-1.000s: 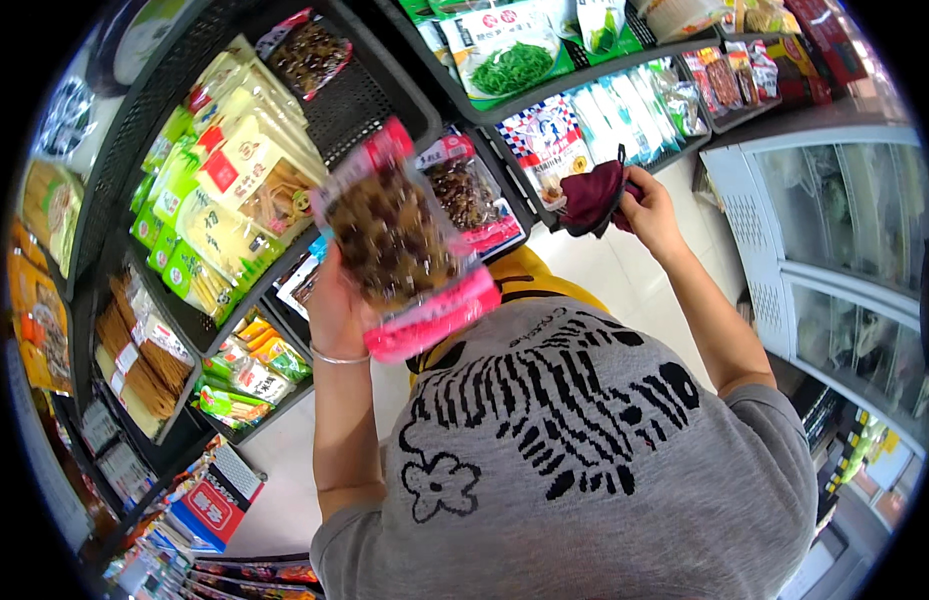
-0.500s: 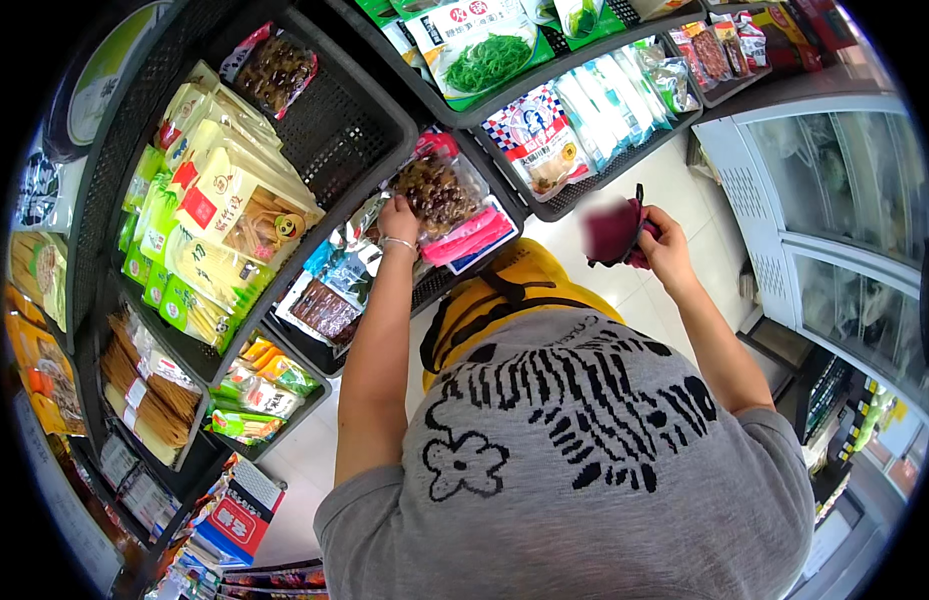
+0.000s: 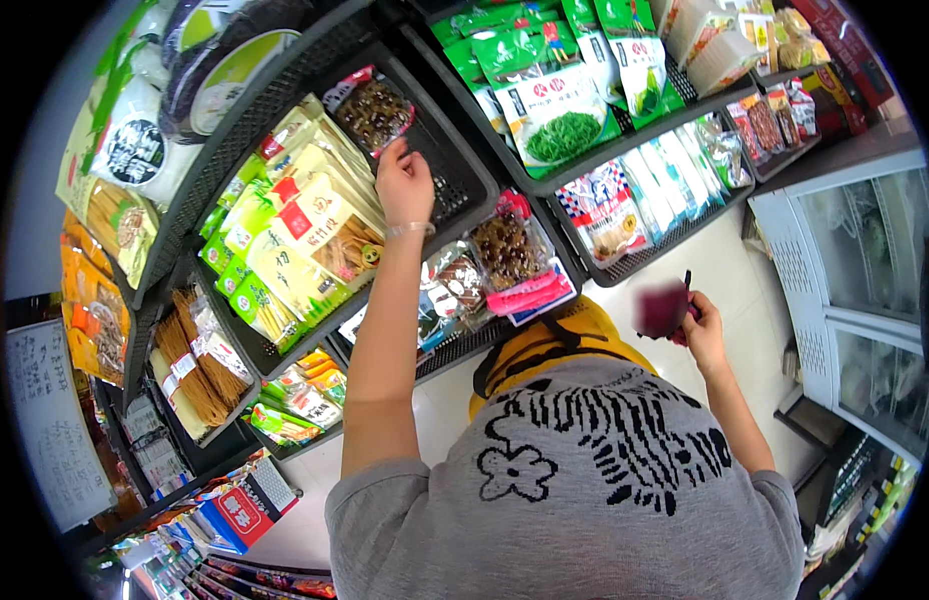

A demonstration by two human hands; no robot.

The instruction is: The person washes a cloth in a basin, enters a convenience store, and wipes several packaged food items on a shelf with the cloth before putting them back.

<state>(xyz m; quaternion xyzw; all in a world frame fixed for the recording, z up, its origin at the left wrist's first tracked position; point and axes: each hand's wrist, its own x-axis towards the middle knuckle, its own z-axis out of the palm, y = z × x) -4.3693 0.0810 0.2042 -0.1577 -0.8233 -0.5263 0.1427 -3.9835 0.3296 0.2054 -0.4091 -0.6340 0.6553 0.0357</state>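
My left hand point(image 3: 404, 188) reaches into the upper black basket point(image 3: 454, 180). Its curled fingers meet the lower edge of a clear bag of dark brown dried mushrooms point(image 3: 374, 112), though exactly how they grip is partly hidden. Beside that hand stand several upright yellow packs of dried food point(image 3: 319, 220). A similar bag of dried mushrooms point(image 3: 506, 250) lies in the lower basket, against a bright pink packet point(image 3: 524, 293). Out to the right, my right hand point(image 3: 704, 330) is closed round a dark red item with black trim point(image 3: 664, 310); blur hides its kind.
Green seaweed packs point(image 3: 564, 110) fill a basket at the far side, above white and blue packets point(image 3: 649, 195). A grey glass-door fridge point(image 3: 809, 255) stands at the right. Bundles of brown noodles point(image 3: 196, 370) sit at the left. Pale tiled floor point(image 3: 744, 270) shows between shelves and fridge.
My left hand has left the mushroom bag in the lower basket and moved up to the one in the upper basket. My right hand still holds the dark red item. The view has shifted.
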